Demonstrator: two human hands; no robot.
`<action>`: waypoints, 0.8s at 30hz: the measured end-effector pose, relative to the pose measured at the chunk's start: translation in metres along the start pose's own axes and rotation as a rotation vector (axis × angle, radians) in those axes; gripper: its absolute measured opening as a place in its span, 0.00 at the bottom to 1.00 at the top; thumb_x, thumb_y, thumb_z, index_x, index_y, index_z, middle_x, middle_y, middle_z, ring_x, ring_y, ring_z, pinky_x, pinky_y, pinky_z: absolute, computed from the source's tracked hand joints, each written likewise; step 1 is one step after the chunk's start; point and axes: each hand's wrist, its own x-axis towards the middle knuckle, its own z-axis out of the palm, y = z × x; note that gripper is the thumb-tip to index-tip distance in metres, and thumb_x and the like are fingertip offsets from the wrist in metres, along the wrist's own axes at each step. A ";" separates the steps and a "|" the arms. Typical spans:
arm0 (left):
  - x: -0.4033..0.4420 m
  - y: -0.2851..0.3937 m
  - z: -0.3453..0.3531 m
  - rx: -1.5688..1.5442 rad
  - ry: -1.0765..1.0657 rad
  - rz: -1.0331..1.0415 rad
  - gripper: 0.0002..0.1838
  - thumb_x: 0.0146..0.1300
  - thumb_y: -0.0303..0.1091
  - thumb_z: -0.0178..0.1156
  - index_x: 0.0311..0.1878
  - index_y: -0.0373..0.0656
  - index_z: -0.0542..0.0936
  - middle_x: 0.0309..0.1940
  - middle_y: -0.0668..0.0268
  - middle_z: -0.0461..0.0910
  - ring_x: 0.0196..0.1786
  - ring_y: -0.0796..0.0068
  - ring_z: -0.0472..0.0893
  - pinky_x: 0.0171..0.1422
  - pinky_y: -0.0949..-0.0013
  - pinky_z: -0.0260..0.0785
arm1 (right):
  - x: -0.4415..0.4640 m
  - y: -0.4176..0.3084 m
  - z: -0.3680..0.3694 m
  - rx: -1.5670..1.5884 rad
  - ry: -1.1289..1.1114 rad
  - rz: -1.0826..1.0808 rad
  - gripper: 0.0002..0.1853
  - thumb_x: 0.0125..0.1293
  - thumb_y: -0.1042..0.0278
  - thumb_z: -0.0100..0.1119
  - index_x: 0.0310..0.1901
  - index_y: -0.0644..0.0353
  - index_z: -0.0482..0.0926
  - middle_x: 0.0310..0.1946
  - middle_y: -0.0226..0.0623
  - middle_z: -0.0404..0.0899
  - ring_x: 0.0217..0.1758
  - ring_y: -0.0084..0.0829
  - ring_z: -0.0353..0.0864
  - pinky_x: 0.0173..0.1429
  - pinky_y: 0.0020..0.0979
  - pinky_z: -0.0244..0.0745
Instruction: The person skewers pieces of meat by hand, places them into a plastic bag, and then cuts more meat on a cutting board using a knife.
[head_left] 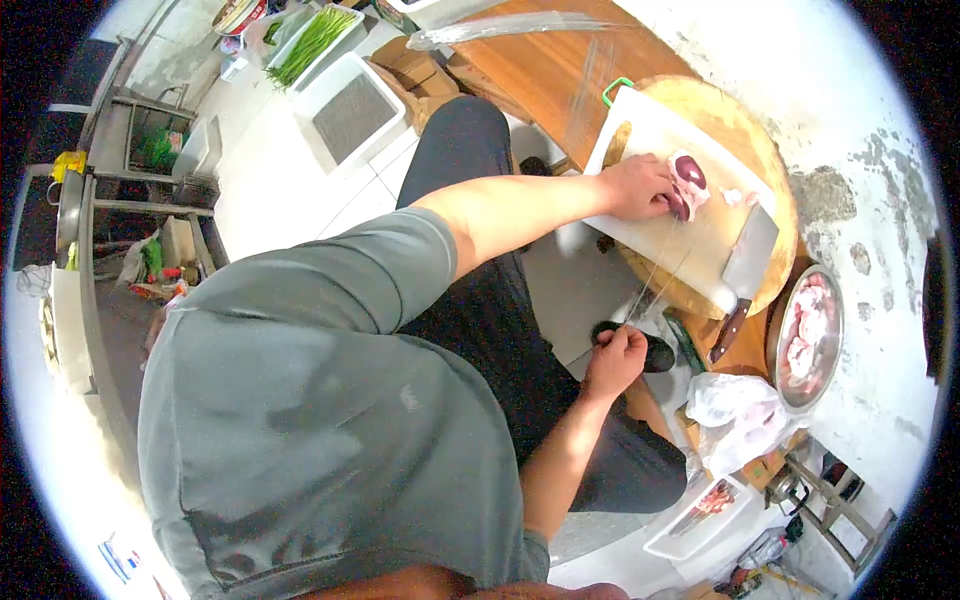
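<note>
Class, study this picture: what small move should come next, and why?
Probably ease the thin sticks slightly toward the meat: the right hand holds their near ends, their far ends point at the meat, and the left hand steadies it on the white board.

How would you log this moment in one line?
left hand: holding meat; right hand: pinching thin skewers; cleaver: unheld; metal bowl: pale pieces inside

The meat (688, 187) shows two glossy dark-red faces, with pale pinkish-white fat around and between them. It lies on the white board (705, 250), closer to the far edge than the near one. Two thin, straight strands (651, 272), string or skewers, slant from the meat past the board's near edge; their exact ends are unclear.
</note>
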 end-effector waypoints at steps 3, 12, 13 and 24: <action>0.001 0.000 0.000 -0.019 0.066 0.007 0.09 0.54 0.36 0.62 0.37 0.46 0.86 0.41 0.59 0.82 0.50 0.53 0.78 0.59 0.54 0.70 | -0.007 -0.005 0.001 -0.008 -0.029 0.011 0.10 0.69 0.65 0.54 0.41 0.64 0.77 0.26 0.36 0.81 0.28 0.30 0.80 0.36 0.32 0.75; 0.007 0.011 0.006 0.076 0.132 -0.110 0.09 0.51 0.37 0.64 0.33 0.43 0.84 0.38 0.58 0.82 0.48 0.52 0.79 0.55 0.55 0.72 | -0.003 -0.002 0.003 -0.081 -0.009 0.022 0.12 0.70 0.63 0.53 0.42 0.64 0.77 0.26 0.38 0.82 0.30 0.33 0.81 0.38 0.34 0.75; 0.007 0.012 0.007 0.088 0.146 -0.082 0.09 0.50 0.37 0.65 0.33 0.44 0.84 0.38 0.58 0.82 0.48 0.52 0.79 0.55 0.55 0.72 | 0.000 0.000 0.002 -0.102 -0.004 0.004 0.12 0.70 0.63 0.53 0.42 0.64 0.78 0.26 0.38 0.82 0.31 0.33 0.82 0.38 0.34 0.75; 0.004 0.015 0.009 0.179 0.152 -0.018 0.13 0.51 0.39 0.65 0.41 0.49 0.84 0.48 0.61 0.80 0.52 0.54 0.78 0.59 0.53 0.70 | 0.005 0.006 0.001 -0.058 0.010 -0.001 0.14 0.71 0.62 0.52 0.43 0.66 0.78 0.27 0.39 0.83 0.32 0.34 0.82 0.40 0.35 0.75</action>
